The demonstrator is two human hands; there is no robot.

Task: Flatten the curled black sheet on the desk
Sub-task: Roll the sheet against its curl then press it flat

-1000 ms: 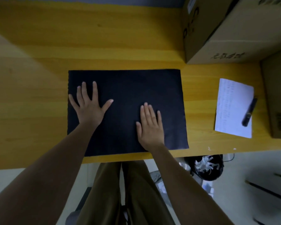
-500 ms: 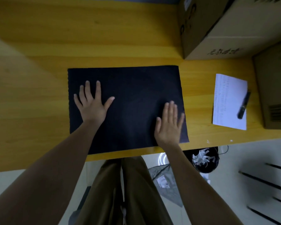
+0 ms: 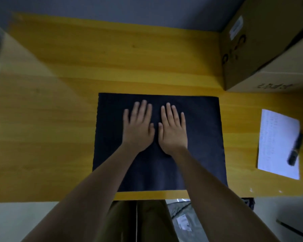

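Note:
The black sheet [image 3: 203,137] lies spread on the yellow wooden desk [image 3: 59,137], its near edge close to the desk's front edge. No curl shows along its edges. My left hand [image 3: 138,126] rests palm down on the sheet's middle, fingers pointing away from me. My right hand [image 3: 172,129] lies flat right beside it, thumbs almost touching. Both hands hold nothing; my forearms cover part of the sheet's near half.
A large cardboard box [image 3: 266,49] stands at the desk's back right. A white paper [image 3: 276,142] with a black pen [image 3: 296,151] on its right edge lies to the right of the sheet. My legs and floor clutter show below the desk edge.
Both hands have slid inward from the sheet's left and right parts to meet side by side at its middle. The camera view has shifted, so the sheet sits lower in the frame.

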